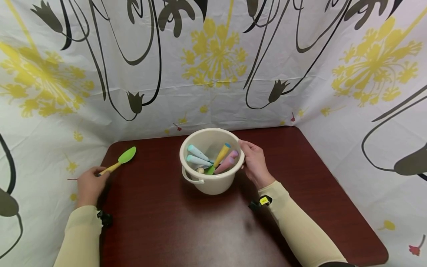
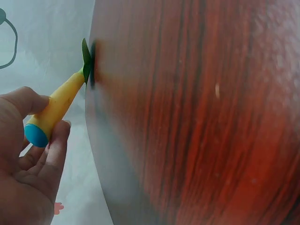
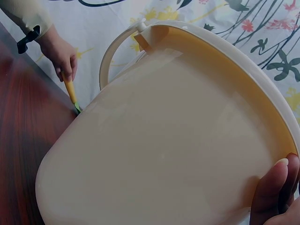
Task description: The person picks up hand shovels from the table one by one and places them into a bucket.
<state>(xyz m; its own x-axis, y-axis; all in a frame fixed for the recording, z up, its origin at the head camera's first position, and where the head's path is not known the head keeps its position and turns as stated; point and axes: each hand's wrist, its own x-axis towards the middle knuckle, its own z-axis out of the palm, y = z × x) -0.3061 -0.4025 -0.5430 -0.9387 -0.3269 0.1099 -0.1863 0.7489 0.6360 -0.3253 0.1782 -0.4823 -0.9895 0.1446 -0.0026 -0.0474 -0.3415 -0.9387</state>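
At the table's left edge, my left hand (image 1: 90, 185) pinches the yellow handle of a small trowel (image 1: 126, 155) with a green, leaf-shaped blade. The left wrist view shows thumb and fingers on that handle (image 2: 62, 101), its blue end towards the camera and the blade close to the tabletop. My right hand (image 1: 256, 163) grips the right rim of a cream bucket (image 1: 213, 185), as the right wrist view also shows on the bucket wall (image 3: 154, 131). Inside stand several tools: pale teal handles (image 1: 198, 160), pink handles (image 1: 225, 165) and a yellow handle (image 1: 221, 154). Their lower ends are mostly hidden.
The bucket's handle (image 1: 191, 178) hangs down at its front left. A dark red-brown wooden table (image 1: 160, 222) lies under everything. White cloth (image 1: 213, 104) printed with yellow flowers and dark stems hangs behind the table and along both sides.
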